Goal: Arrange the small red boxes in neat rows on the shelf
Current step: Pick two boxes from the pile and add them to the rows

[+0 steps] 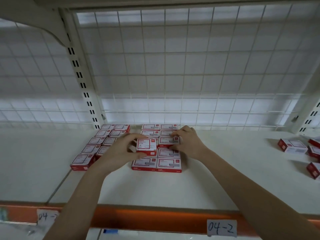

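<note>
Placement step: left hand [121, 151] pinches a red box [146, 146] above the middle block; right hand [187, 142], fingers apparently curled, steadies a neighbouring box [168, 141]. Next: lower it square.

Print on the small red boxes [168, 164] too small to read. Part of the left block of boxes [97, 141] hidden behind the left hand [121, 149]. Some middle boxes covered by the right hand [187, 142]. Loose boxes [314, 151] cut off at the right edge. Left paper label [45, 217] half hidden by the arm, its number cut short. Blurry things below the orange shelf edge [155, 219].
</note>
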A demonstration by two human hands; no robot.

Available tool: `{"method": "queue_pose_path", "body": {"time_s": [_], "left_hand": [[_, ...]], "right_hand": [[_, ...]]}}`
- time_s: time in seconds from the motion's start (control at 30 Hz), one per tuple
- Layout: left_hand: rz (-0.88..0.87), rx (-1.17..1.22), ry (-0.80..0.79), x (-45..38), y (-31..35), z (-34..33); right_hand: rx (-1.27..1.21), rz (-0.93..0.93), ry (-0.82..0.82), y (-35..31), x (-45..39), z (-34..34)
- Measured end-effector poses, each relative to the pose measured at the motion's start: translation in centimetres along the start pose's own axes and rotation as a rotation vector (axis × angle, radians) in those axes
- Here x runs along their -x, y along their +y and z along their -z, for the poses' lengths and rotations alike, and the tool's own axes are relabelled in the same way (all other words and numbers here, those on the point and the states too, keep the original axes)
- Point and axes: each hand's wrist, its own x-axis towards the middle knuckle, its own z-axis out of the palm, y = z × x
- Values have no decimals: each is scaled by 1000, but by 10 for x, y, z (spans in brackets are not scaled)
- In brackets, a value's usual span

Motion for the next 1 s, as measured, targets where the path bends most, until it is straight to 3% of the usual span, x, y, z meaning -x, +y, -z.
{"method": "queue_pose_path", "body": {"time_s": [0.23, 0.57, 1.0], "left_hand": [[-18, -50, -5, 2, -4, -1], [-24, -361, 77, 36, -24, 48], [124, -693, 189, 62, -55, 59]], "right_hand": [[97, 51, -83, -1, 7, 4], [83, 183, -8, -42, 2, 12], [115, 332, -146, -110, -7, -29]]}}
